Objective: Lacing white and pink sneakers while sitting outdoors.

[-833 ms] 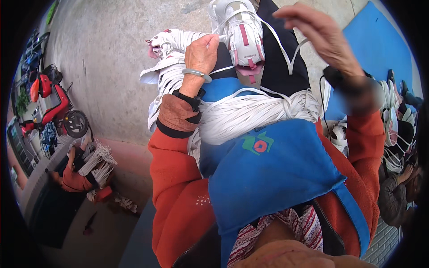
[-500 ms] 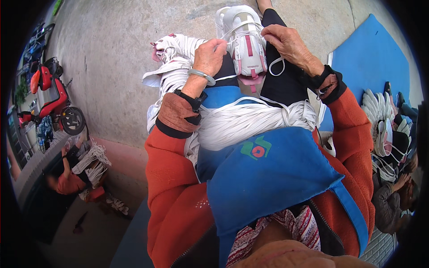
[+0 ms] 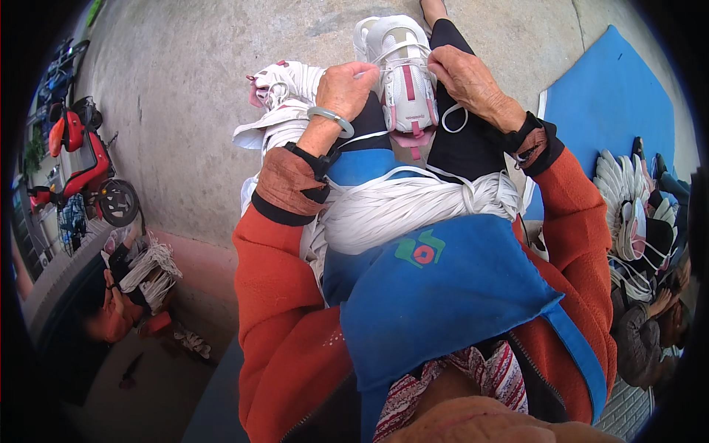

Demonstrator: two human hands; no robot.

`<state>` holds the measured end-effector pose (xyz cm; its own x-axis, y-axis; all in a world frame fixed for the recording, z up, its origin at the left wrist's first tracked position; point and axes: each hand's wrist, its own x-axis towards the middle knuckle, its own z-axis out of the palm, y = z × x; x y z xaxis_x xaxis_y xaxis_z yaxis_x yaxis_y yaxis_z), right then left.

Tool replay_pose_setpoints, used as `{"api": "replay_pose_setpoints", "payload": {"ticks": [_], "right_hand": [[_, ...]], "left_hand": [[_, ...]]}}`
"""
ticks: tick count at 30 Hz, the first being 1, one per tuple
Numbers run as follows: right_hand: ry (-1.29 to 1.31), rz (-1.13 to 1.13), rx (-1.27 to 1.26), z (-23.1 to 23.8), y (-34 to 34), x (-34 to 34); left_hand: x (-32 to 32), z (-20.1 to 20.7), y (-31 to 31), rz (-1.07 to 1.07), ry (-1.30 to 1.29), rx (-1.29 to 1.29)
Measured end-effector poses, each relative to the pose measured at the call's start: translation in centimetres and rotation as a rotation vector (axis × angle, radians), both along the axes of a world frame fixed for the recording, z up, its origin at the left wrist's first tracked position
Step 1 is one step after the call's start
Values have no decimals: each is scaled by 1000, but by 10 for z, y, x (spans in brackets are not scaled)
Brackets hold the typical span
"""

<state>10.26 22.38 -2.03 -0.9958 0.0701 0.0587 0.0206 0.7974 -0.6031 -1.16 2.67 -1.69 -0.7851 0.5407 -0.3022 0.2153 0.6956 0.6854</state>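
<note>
Left hand (image 3: 343,90) and right hand (image 3: 473,85) are pinching, fingertips together, the white lace (image 3: 402,46) of a white-and-pink shoe (image 3: 411,111), which is sitting between them and between dark-trousered legs (image 3: 469,151). Nearer the body, a thick cord bundle (image 3: 406,218) is resting across the lap, touching a blue apron (image 3: 458,295).

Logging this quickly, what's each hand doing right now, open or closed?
Left hand: closed, pinching the white shoelace.
Right hand: closed, apparently on the white shoelace.
</note>
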Motion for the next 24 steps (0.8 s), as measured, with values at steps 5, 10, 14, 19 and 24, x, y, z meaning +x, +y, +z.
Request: {"api": "replay_pose_setpoints", "payload": {"ticks": [5,10,14,19,24], "right_hand": [[-9,59,71,-8,-6,-8],[-31,96,100,-7,-7,-14],[-63,109,145,-5,-8,-18],[-111,116,-40,0,-8,-19],[19,51,36,6,-19,-9]], "left_hand": [[1,9,10,-31,66,-71],[0,15,2,61,120,51],[10,9,-4,106,185,142],[28,11,9,46,-208,245],[27,14,15,119,-405,250]]}}
